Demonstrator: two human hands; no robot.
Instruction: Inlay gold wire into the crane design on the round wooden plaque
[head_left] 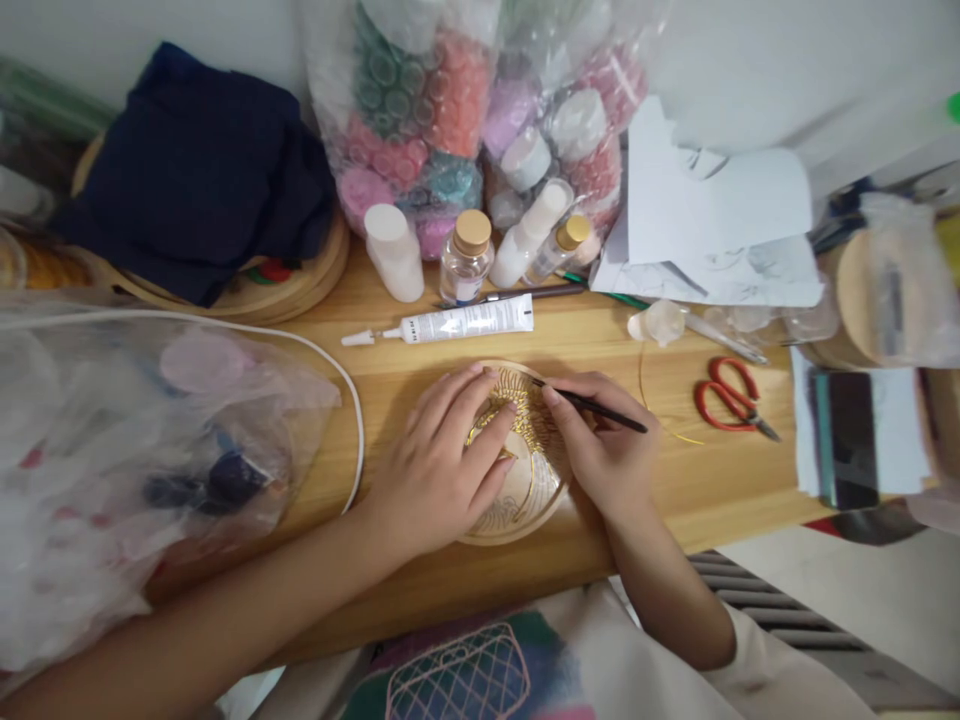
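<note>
A round wooden-rimmed disc (525, 535) lies flat on the wooden table, with raised gold wire lines (531, 425) forming a pattern across its upper part. My left hand (448, 455) rests over the disc's left side, its fingers apart and pressing down on it; it hides that side. My right hand (611, 445) is at the upper right edge, pinching a slim dark pen-like tool (600, 406). That tool's tip meets the gold lines near the top of the disc. Whether it is tweezers or a single stick I cannot tell.
Behind the disc lie a white glue tube (469, 320) and several small bottles (466, 258). Red-handled scissors (727, 400) and a loose gold thread (679, 434) are to the right. A white cable (358, 420) and plastic bag (187, 430) are left.
</note>
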